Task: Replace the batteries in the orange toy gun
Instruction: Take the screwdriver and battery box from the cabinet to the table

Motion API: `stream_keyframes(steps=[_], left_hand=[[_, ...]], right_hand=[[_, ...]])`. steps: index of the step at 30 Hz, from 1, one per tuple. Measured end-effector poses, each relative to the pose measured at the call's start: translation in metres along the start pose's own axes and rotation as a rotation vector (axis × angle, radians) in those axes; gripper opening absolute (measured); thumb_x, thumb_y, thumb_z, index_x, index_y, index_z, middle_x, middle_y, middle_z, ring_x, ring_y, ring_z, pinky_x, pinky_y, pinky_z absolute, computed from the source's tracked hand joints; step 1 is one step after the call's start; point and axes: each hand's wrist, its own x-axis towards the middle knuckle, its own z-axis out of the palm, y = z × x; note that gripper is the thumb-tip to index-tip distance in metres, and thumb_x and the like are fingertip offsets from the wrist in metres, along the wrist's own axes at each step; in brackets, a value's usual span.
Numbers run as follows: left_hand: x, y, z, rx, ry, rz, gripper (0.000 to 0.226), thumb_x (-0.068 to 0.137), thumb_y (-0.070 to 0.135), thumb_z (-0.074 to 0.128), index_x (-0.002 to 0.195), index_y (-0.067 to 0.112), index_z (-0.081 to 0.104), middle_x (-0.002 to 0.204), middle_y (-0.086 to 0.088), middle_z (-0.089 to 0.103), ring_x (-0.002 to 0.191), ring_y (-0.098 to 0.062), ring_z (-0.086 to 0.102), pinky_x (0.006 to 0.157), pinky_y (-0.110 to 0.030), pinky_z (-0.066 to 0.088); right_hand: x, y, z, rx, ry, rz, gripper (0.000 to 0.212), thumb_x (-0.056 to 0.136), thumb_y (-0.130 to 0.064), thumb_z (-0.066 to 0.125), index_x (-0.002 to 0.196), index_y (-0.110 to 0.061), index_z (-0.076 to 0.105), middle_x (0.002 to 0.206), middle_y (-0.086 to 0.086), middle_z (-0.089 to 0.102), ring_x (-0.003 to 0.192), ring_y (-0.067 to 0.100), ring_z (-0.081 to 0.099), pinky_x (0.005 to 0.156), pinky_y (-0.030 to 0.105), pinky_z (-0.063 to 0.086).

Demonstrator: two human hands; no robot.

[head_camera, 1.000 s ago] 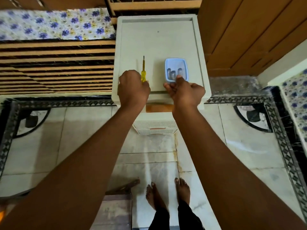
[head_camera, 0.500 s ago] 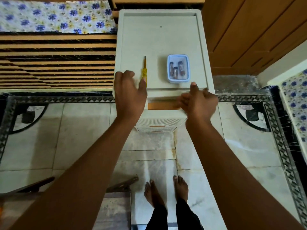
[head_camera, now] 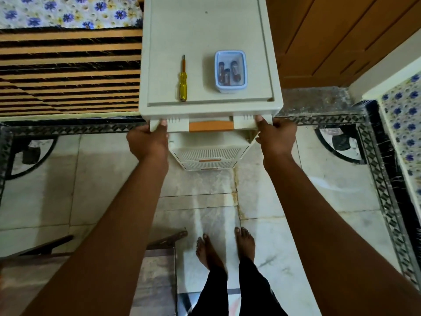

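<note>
Far left, I see a slatted wooden bed frame [head_camera: 68, 71] with a blue-flowered cloth [head_camera: 68, 12] laid along its far edge. Below it runs marble floor [head_camera: 102, 179] with a dark patterned border.

My left hand [head_camera: 148, 142] grips the left end of the top drawer's front [head_camera: 159, 124] on a cream plastic drawer unit [head_camera: 209, 30], thumb on the upper face and the other fingers curled underneath. The drawer's orange handle [head_camera: 211, 126] sits bare between my two hands, and I cannot tell how far the drawer stands out. Further drawers [head_camera: 209, 153] with ribbed fronts show below it.

On the tabletop of the unit lies a yellow-handled screwdriver [head_camera: 182, 80], tip pointing away from me, its handle end just beside the front lip. To its right, well apart from it, stands a small blue-rimmed container [head_camera: 230, 53] holding three batteries [head_camera: 226, 74].

My right hand [head_camera: 276, 137] grips the drawer front's right end in the same way, thumb on top.

Bare feet [head_camera: 245, 244] stand on the floor between my forearms. Right of the unit are wooden panels [head_camera: 341, 37], and at the far right edge more flowered cloth [head_camera: 403, 124].

I see no orange toy gun anywhere in view, so I cannot say where it is.
</note>
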Motion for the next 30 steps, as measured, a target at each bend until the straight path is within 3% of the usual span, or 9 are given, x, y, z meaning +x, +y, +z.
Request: stream_keyframes(steps=[2,5,7,12,16,19,22,26,30], left_hand=[[-0.003,0.000,-0.004,-0.121,-0.040,-0.086,0.026,0.084,0.007,0.083,0.088,0.011,0.057,0.085,-0.003,0.069,0.065,-0.010,0.067,0.065,-0.025,0.057],[-0.021,-0.021,-0.021,-0.113,-0.008,-0.105,0.019,0.087,0.006,0.080,0.101,0.004,0.068,0.101,-0.008,0.075,0.087,-0.015,0.073,0.084,-0.030,0.062],[-0.043,-0.050,-0.040,-0.085,0.015,-0.106,0.027,0.088,0.009,0.079,0.113,0.003,0.071,0.106,-0.011,0.076,0.093,-0.018,0.075,0.088,-0.035,0.063],[-0.081,-0.107,-0.082,0.088,0.031,-0.183,0.036,0.082,0.022,0.085,0.114,0.012,0.070,0.104,-0.006,0.076,0.094,-0.024,0.075,0.090,-0.049,0.062],[-0.089,-0.081,-0.076,0.411,0.054,0.135,0.057,0.083,0.028,0.084,0.130,0.009,0.059,0.133,-0.012,0.058,0.118,-0.026,0.059,0.097,-0.039,0.052],[-0.088,-0.047,-0.058,0.570,0.072,0.525,0.067,0.085,0.027,0.080,0.142,0.014,0.048,0.150,-0.010,0.043,0.140,-0.028,0.042,0.112,-0.050,0.036],[-0.068,-0.024,-0.034,0.651,-0.012,0.816,0.070,0.089,0.031,0.075,0.149,0.011,0.045,0.159,-0.011,0.038,0.148,-0.029,0.034,0.116,-0.052,0.033],[-0.038,-0.010,-0.007,0.864,-0.098,1.003,0.074,0.094,0.041,0.069,0.154,0.007,0.041,0.162,-0.013,0.037,0.153,-0.030,0.030,0.122,-0.048,0.028],[-0.018,-0.015,0.000,0.918,-0.080,1.091,0.069,0.094,0.041,0.070,0.148,0.003,0.048,0.152,-0.015,0.048,0.144,-0.032,0.042,0.119,-0.042,0.035]], right_hand=[[-0.011,-0.005,-0.005,0.019,-0.034,0.025,0.030,0.077,-0.040,0.080,0.084,-0.012,0.072,0.088,0.005,0.075,0.082,0.023,0.070,0.085,0.056,0.063],[-0.042,-0.001,-0.018,0.032,-0.004,0.082,0.014,0.084,-0.022,0.074,0.075,-0.015,0.067,0.086,0.002,0.074,0.085,0.025,0.072,0.084,0.056,0.063],[-0.065,0.013,-0.033,0.034,0.022,0.109,0.007,0.079,-0.024,0.070,0.077,-0.019,0.067,0.086,0.000,0.073,0.089,0.028,0.072,0.087,0.057,0.061],[-0.101,0.066,-0.068,-0.013,0.019,0.176,0.007,0.085,-0.023,0.072,0.089,-0.017,0.073,0.092,-0.002,0.077,0.095,0.025,0.072,0.093,0.056,0.060],[-0.103,0.102,-0.068,-0.051,-0.007,0.200,0.012,0.090,-0.027,0.076,0.095,-0.017,0.072,0.091,0.000,0.076,0.093,0.025,0.072,0.094,0.055,0.060],[-0.094,0.120,-0.052,-0.095,-0.012,0.187,0.015,0.094,-0.031,0.074,0.102,-0.021,0.066,0.095,0.001,0.073,0.095,0.031,0.073,0.092,0.055,0.060],[-0.074,0.134,-0.039,-0.182,-0.030,0.170,0.018,0.097,-0.026,0.072,0.110,-0.015,0.066,0.100,0.011,0.075,0.097,0.037,0.073,0.093,0.055,0.060],[-0.042,0.148,-0.020,-0.172,-0.036,0.242,0.020,0.096,-0.020,0.073,0.114,-0.013,0.068,0.106,0.016,0.075,0.096,0.037,0.074,0.091,0.053,0.062],[-0.013,0.141,0.006,0.168,-0.066,0.426,0.013,0.096,-0.009,0.072,0.108,-0.007,0.066,0.100,0.014,0.072,0.078,0.026,0.068,0.080,0.039,0.061]])
